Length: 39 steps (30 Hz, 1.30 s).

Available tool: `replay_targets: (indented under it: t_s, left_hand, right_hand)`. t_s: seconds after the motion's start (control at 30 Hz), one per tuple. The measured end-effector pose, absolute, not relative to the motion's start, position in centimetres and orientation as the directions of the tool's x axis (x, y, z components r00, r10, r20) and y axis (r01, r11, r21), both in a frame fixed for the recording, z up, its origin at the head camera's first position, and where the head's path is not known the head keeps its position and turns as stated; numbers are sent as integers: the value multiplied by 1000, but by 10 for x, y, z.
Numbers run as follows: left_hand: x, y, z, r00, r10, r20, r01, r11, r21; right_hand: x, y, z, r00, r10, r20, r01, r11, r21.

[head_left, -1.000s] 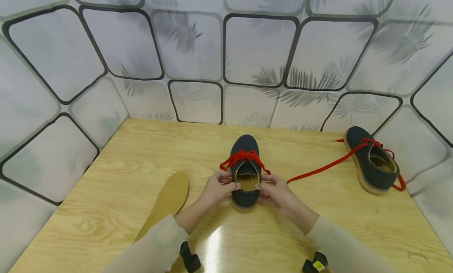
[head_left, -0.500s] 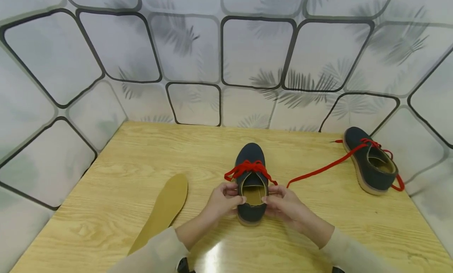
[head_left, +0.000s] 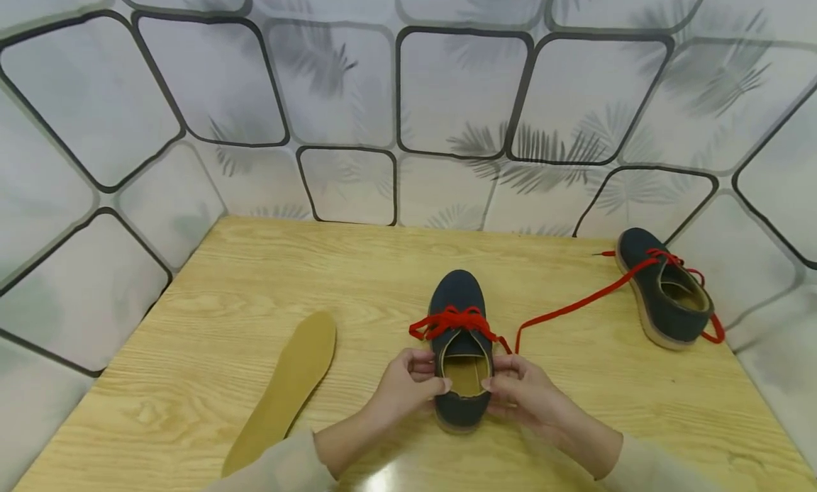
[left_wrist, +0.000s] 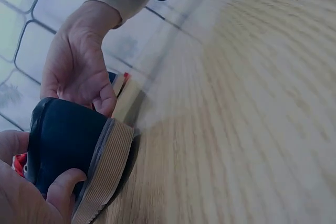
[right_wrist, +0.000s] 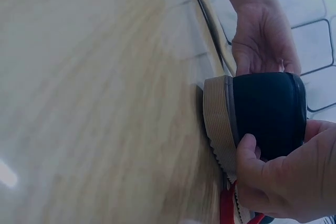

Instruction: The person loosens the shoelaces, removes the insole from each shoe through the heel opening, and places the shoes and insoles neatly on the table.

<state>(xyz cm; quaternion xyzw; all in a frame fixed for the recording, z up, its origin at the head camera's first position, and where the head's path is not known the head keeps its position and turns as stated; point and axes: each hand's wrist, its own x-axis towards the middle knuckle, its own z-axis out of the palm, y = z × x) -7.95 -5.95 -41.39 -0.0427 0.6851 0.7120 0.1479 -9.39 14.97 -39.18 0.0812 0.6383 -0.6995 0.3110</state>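
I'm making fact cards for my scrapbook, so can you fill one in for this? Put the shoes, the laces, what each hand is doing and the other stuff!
Shoe in hands: dark blue shoe, toe pointing away from the person
Its lace: red bow, tied
Left hand: grips the shoe's left side near the heel
Right hand: grips the right side near the heel
Other shoe: back right, by the wall
Its lace: red, one long end trailing across the table
Also there: tan insole, left
Surface: wood-grain table
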Motion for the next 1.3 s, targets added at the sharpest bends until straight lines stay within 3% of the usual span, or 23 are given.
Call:
replay_targets:
  t_s: [0.5, 0.67, 0.83, 1.07, 1.3]
  left_hand:
    - [-84, -79, -410, -922, 266, -280, -283, 30, 959]
    - [-91, -83, -410, -910, 260, -325, -336, 1, 942]
    - [-99, -80, -411, -857, 240, -456, -497, -151, 855]
    - [-107, -69, -411, -746, 227, -626, -645, -479, 595]
    - [-118, -61, -409, -699, 234, -675, -669, -547, 503]
  right_hand:
    - [-95, 165, -395, -717, -459, -524, 590, 2, -808]
    - [-101, 173, -394, -684, -465, -562, 663, -76, -744]
    - [-110, 178, -396, -661, -454, -598, 715, -140, -685]
    - [-119, 170, -395, -624, -386, -679, 781, -300, -547]
    - [-131, 166, -396, -591, -419, -689, 802, -398, -445]
